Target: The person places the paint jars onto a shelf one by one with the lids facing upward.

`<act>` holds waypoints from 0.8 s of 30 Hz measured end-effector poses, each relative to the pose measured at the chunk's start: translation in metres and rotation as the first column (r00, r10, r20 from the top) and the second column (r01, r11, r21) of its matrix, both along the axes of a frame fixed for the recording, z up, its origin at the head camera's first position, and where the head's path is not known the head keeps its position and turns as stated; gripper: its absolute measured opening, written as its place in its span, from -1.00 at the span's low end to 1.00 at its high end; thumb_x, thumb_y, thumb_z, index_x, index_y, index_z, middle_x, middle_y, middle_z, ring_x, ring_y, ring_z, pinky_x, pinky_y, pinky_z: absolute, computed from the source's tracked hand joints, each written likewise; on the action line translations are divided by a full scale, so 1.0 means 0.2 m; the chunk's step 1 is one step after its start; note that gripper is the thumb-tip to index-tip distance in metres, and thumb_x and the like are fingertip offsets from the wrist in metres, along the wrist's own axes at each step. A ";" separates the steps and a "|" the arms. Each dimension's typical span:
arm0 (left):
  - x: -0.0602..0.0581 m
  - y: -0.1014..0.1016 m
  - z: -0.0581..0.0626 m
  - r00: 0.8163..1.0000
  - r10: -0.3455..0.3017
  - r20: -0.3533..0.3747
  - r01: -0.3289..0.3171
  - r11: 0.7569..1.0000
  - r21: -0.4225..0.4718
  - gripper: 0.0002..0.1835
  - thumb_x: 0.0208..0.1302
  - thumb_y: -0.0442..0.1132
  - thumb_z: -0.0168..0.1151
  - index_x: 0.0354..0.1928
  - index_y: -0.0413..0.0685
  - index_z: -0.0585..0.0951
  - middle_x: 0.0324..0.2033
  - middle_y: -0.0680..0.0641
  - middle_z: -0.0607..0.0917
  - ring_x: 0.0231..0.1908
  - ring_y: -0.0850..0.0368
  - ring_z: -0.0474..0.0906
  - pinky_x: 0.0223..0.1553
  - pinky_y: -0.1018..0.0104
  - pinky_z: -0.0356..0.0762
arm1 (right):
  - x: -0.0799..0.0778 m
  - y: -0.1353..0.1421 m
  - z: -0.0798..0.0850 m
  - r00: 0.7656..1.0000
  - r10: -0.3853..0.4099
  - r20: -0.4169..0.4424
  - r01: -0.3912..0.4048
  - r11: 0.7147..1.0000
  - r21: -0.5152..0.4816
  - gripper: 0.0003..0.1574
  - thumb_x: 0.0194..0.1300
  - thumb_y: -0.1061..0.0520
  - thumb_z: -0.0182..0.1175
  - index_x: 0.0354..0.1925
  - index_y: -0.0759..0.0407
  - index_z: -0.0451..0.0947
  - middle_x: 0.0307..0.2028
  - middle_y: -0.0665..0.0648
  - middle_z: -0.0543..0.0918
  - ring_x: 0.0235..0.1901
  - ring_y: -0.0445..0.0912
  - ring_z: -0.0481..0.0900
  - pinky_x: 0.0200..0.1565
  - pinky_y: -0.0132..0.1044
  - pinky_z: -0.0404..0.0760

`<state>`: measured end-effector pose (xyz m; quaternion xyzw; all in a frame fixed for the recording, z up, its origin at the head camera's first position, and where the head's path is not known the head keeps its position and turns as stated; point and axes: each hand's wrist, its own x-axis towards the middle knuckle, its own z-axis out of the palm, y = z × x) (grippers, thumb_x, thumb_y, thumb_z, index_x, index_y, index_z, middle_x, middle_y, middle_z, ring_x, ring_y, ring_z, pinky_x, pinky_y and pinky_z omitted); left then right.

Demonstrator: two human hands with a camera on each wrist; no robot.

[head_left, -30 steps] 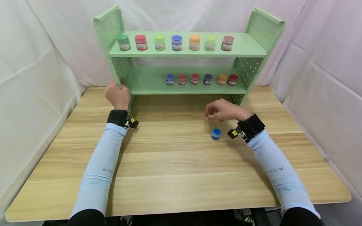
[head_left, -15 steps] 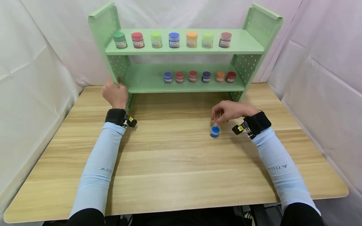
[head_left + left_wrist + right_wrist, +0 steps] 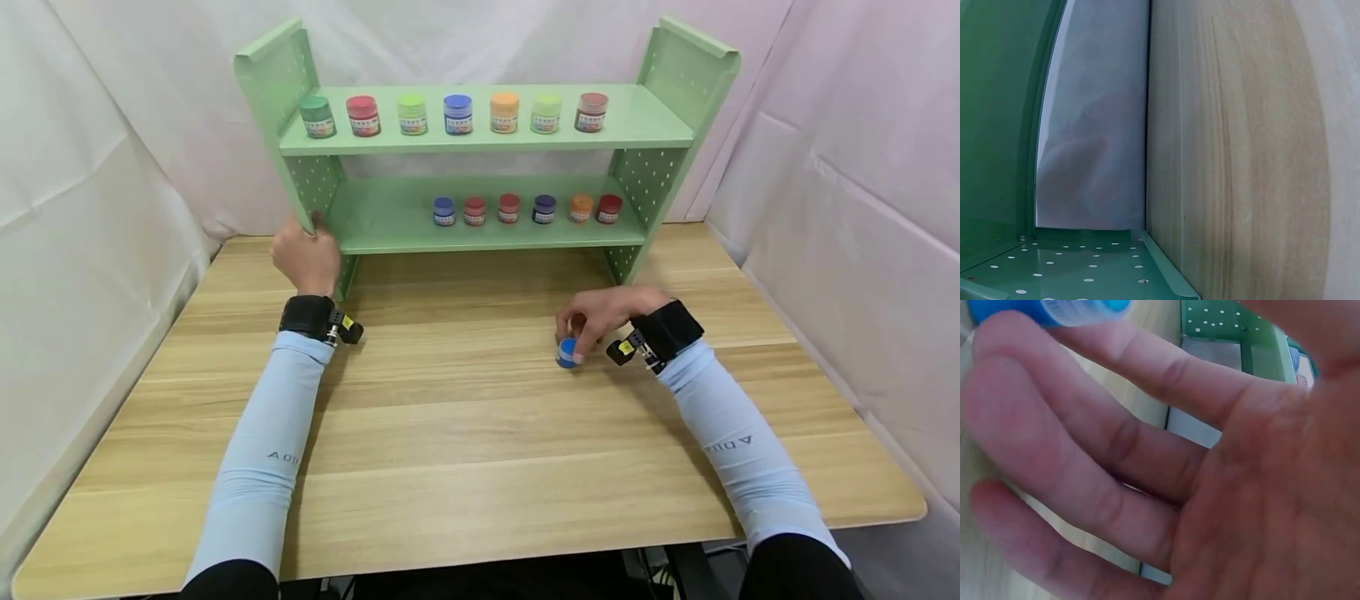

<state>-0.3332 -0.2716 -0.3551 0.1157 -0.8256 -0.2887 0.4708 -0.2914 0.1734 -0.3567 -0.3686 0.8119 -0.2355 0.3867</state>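
On the table in the head view stands a small blue paint jar (image 3: 566, 353). My right hand (image 3: 600, 315) pinches it between thumb and fingers; in the right wrist view the jar (image 3: 1079, 310) shows at the top left beside the fingertips. My left hand (image 3: 306, 257) grips the lower front edge of the left side panel on the green shelf (image 3: 480, 239). Its fingers are partly hidden behind that panel. No left fingers show in the left wrist view, only the shelf's perforated side (image 3: 1085, 269) and the tabletop.
A row of several larger paint jars (image 3: 457, 114) lines the upper shelf. Several smaller jars (image 3: 508, 208) stand on the lower shelf, toward its right half. The wooden table (image 3: 465, 450) spreads in front, with white cloth (image 3: 90, 167) around its back and sides.
My right hand has come down to the blue paint jar, and its thumb and fingers have closed on it. The left hand stays at the shelf's side panel.
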 end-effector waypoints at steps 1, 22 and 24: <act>0.00 0.00 0.00 1.000 -0.002 0.000 0.002 1.000 -0.002 -0.71 0.35 -0.14 0.05 -0.19 -0.16 0.69 -0.34 -0.13 0.72 -0.46 -0.02 0.56 -0.39 0.11 0.35 | 0.00 0.00 0.00 1.000 0.002 0.007 -0.002 1.000 -0.001 -0.57 -0.01 0.09 0.45 -0.18 0.24 0.55 -0.44 0.13 0.59 -0.51 -0.21 0.43 -0.48 -0.43 0.38; 0.00 0.00 0.00 1.000 0.002 0.008 -0.002 1.000 0.015 -0.72 0.35 -0.13 0.06 -0.11 -0.09 0.69 -0.24 -0.07 0.72 -0.41 0.01 0.61 -0.34 0.13 0.39 | -0.04 0.04 -0.01 0.995 -0.020 -0.096 0.013 0.997 -0.077 -0.63 0.09 0.10 0.39 -0.14 0.21 0.58 -0.31 0.10 0.61 -0.31 -0.05 0.49 -0.34 -0.33 0.46; 0.00 0.00 0.00 1.000 -0.001 0.016 0.000 1.000 0.020 -0.71 0.36 -0.12 0.06 -0.08 -0.08 0.69 -0.22 -0.07 0.72 -0.38 0.01 0.62 -0.31 0.14 0.41 | -0.05 0.05 -0.02 0.989 -0.043 -0.139 0.033 0.996 -0.078 -0.65 0.10 0.08 0.38 -0.15 0.18 0.58 -0.32 0.08 0.61 -0.31 -0.06 0.50 -0.33 -0.32 0.47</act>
